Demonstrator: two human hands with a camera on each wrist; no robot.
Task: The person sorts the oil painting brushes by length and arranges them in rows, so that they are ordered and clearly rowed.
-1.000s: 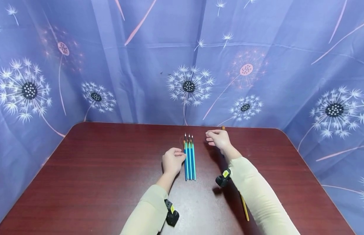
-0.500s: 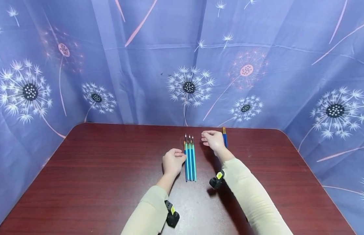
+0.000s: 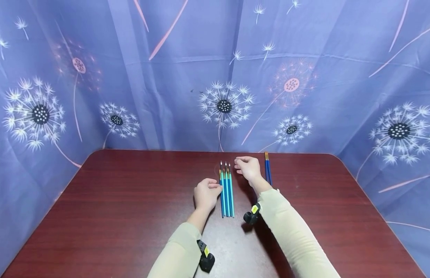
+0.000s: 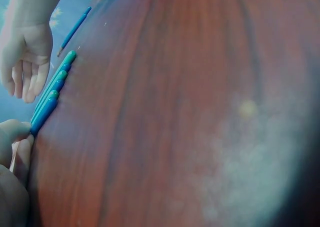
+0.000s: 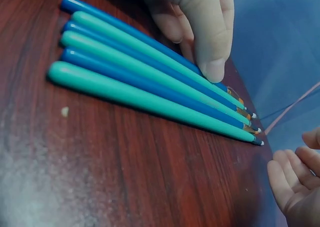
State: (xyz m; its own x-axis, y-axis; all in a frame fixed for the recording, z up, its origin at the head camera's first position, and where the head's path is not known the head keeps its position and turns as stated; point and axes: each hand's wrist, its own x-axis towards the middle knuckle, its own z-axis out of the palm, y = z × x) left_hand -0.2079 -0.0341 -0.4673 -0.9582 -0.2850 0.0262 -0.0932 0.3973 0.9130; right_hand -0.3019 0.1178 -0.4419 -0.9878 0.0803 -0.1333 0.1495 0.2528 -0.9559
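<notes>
Several slim paintbrushes [image 3: 227, 197], with blue and teal handles alternating, lie side by side on the table, tips pointing away. My left hand [image 3: 205, 195] is at their left side. Its thumb [image 5: 215, 69] rests against the outer blue paintbrush [image 5: 125, 32], while the other fingers hang beside it. To the right of the row, apart from it, my right hand [image 3: 248, 168] hovers near the bristle ends with loosely bent fingers and nothing in them. In the right wrist view the right hand [image 5: 300, 182] shows beyond the white-tipped ends.
Blue-handled brushes with broad golden bristles [image 3: 268, 170] lie beyond my right wrist, partly hidden by the arm. The reddish-brown table [image 3: 131, 216] ends at a blue dandelion-print cloth [image 3: 173, 96] behind it.
My right hand has moved left toward the row, uncovering the blue brushes behind it; the yellow handle seen earlier is now hidden by the sleeve. The left hand has stayed at the row.
</notes>
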